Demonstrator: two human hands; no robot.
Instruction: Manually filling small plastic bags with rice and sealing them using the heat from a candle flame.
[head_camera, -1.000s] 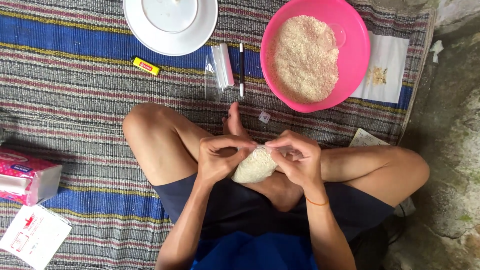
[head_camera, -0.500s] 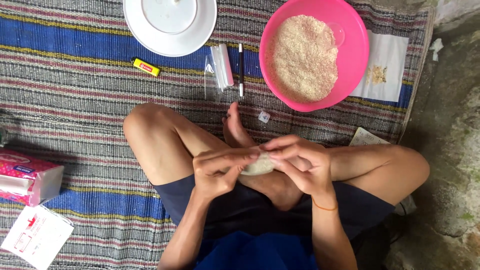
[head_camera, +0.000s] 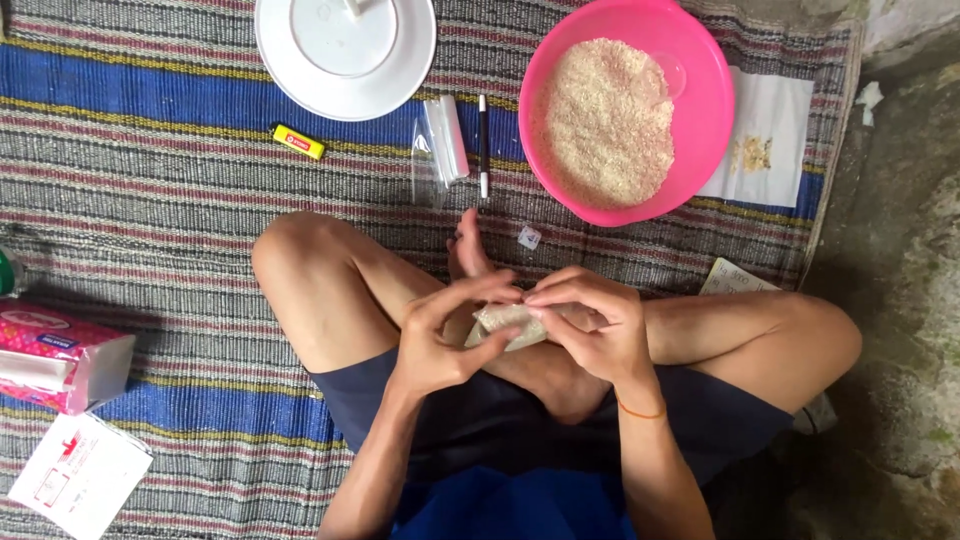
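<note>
Striped woven mat (head_camera: 150, 190) underneath. Pink bowl (head_camera: 705, 110) of rice near far right corner; white plate (head_camera: 345, 60) at far edge. Over crossed legs near mat's middle: left hand (head_camera: 440, 335) and right hand (head_camera: 595, 325) both pinched closed on small clear rice-filled bag (head_camera: 505, 322). Yellow lighter (head_camera: 299, 142) beside plate.
</note>
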